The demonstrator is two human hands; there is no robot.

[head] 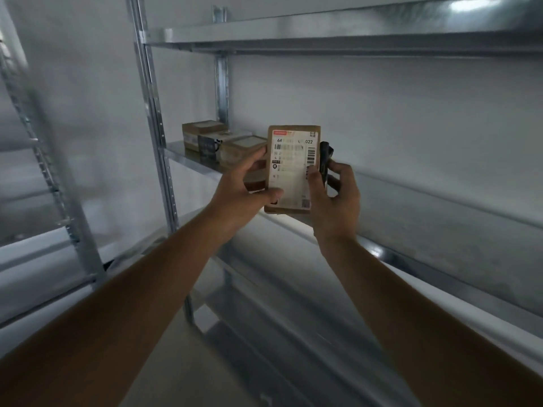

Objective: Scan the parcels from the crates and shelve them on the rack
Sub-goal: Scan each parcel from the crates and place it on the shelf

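A brown parcel (292, 168) is held upright between both hands in front of the metal rack (338, 33), its long axis vertical and its label facing the camera. The left hand (244, 189) grips its left edge; the right hand (335, 201) pinches its right edge while also clutching a dark scanner (325, 160) just behind.

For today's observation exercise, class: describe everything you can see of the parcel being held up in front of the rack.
The parcel is a flat brown cardboard box held upright, its white shipping label facing the camera. The label carries a red strip at top, barcodes, and the digits 64 and 022; finer print is blurred. The left hand grips its left edge, thumb across the lower label. The right hand touches its right edge while also holding a dark handheld device. It is held in front of the metal rack.
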